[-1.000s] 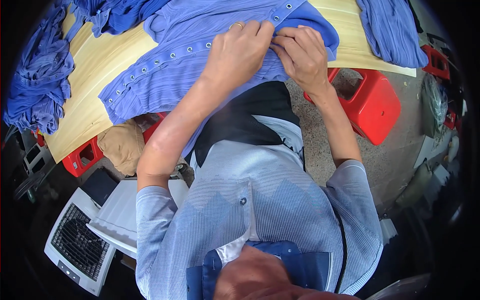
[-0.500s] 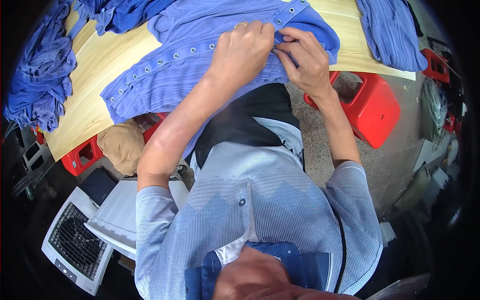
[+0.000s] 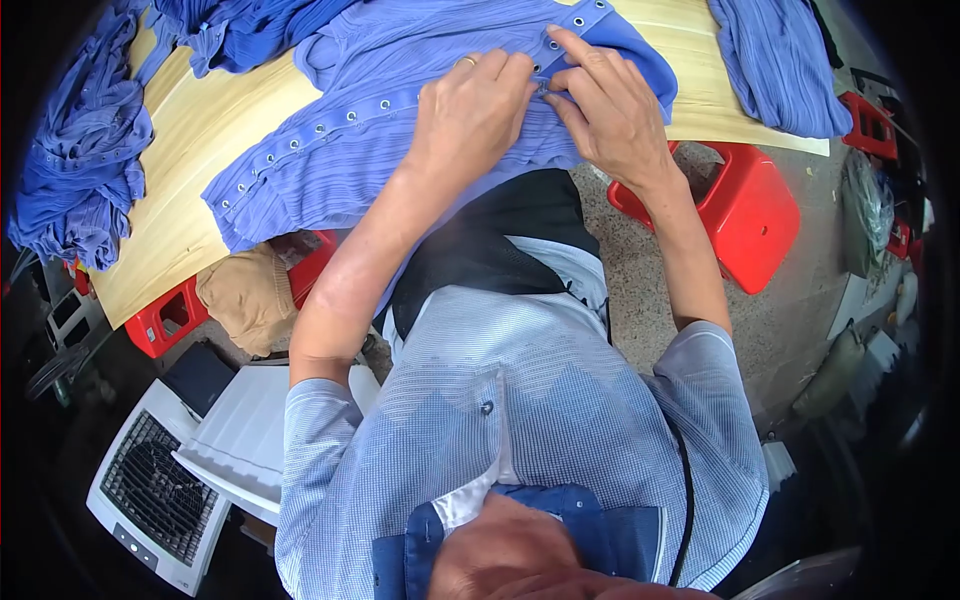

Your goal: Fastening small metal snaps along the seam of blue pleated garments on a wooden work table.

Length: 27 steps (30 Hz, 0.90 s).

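A ribbed periwinkle garment (image 3: 330, 175) lies spread on the pale wooden table (image 3: 175, 215), along its near edge, its band (image 3: 336, 121) of metal-rimmed eyelets running slantwise up to the right. The left hand (image 3: 470, 112), a ring on one finger, is clamped on this garment at the band, thumb and bent fingers drawn together. The right hand (image 3: 618, 112) meets the band from the other side, its index finger stretched toward an eyelet and its thumb and another fingertip close to the left hand's; whether they pinch the cloth I cannot tell. Beyond the garment, at its upper left, sits a bunched deeper-blue cloth (image 3: 262, 35). Well to the garment's left is a crumpled blue heap (image 3: 85, 175), and to its right, apart from it, a long blue ribbed piece (image 3: 778, 70) hangs over the table's edge. Below the garment, black fabric (image 3: 490, 230) covers the person's lap. Right of that and lower than the garment stands a red stool (image 3: 752, 225); below the garment's left end are a tan cloth (image 3: 248, 300) and, farther down, a white fan unit (image 3: 155, 490) with a dark grille.
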Available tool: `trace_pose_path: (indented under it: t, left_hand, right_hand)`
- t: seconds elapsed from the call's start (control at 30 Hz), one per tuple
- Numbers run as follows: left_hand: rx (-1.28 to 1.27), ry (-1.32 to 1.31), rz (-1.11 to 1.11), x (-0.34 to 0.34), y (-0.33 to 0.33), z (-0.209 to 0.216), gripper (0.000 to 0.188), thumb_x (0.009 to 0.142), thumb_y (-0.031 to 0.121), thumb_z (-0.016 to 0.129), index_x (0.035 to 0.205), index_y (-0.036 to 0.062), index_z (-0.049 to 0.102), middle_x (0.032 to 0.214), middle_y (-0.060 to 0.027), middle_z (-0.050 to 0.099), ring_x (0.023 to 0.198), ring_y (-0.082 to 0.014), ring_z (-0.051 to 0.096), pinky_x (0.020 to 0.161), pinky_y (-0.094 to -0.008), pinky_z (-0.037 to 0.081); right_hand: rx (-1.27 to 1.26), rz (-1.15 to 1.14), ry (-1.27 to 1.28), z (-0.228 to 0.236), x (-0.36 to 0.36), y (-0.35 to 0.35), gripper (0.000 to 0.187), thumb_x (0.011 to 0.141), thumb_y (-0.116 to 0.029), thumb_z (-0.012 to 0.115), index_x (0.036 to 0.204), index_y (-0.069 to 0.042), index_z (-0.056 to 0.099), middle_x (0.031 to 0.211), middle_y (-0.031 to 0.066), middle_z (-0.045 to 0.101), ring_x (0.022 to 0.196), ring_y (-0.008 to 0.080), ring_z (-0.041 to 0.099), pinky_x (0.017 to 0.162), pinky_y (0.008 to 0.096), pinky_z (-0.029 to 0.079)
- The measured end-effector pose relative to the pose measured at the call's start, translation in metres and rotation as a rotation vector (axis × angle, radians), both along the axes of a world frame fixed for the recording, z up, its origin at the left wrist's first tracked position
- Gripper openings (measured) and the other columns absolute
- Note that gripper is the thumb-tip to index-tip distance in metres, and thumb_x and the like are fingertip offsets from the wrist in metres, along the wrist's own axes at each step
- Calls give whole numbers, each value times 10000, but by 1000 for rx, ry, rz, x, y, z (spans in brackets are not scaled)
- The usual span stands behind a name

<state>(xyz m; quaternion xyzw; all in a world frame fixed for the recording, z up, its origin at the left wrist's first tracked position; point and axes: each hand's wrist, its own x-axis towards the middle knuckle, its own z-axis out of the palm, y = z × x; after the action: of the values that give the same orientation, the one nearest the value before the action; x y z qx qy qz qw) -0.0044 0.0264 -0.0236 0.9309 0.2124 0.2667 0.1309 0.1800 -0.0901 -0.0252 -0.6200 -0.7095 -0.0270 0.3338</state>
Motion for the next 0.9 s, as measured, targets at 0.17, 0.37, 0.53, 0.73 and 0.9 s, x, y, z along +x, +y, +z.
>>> trace_pose_path:
  t: [0.17, 0.37, 0.53, 0.73, 0.9]
  left_hand:
    - [-3, -3, 0, -2, 1, -3, 213, 941, 180, 860, 1032, 85, 691, 895, -81, 694, 822, -308, 732, 675, -437, 606]
    - [-10, -18, 2, 0, 1, -3, 222, 931, 178, 867, 1038, 84, 697, 900, -81, 696, 818, -310, 729, 681, -436, 602]
    - [-6, -29, 9, 0, 1, -2, 221, 931, 179, 866, 1035, 84, 696, 898, -81, 693, 821, -312, 729, 687, -440, 602]
    - [-9, 9, 27, -1, -3, 0, 202, 940, 180, 860, 1020, 84, 702, 892, -83, 690, 821, -312, 730, 688, -432, 603]
    - [3, -28, 20, -2, -2, -4, 202, 927, 162, 874, 1014, 77, 712, 892, -84, 698, 808, -310, 725, 682, -425, 594]
  right_hand:
    - [-72, 5, -10, -3, 1, -1, 206, 933, -130, 837, 1050, -53, 686, 1472, 146, 728, 1168, 309, 728, 1005, 455, 562]
    - [-44, 6, -10, -3, 3, 1, 204, 954, -148, 832, 1059, -59, 681, 1557, 154, 672, 1295, 344, 699, 1204, 482, 506]
    - [-37, -36, -61, 0, 1, 0, 200, 964, -164, 830, 1075, -68, 693, 1575, 156, 659, 1284, 353, 702, 1132, 511, 518]
    - [-16, -164, 206, -9, 22, 10, 281, 962, -96, 806, 1238, -73, 759, 1480, 168, 720, 1141, 355, 765, 968, 458, 589]
    - [63, -154, -166, -11, 30, 31, 290, 947, -35, 784, 1234, -82, 792, 1383, 150, 750, 1080, 336, 785, 872, 451, 647]
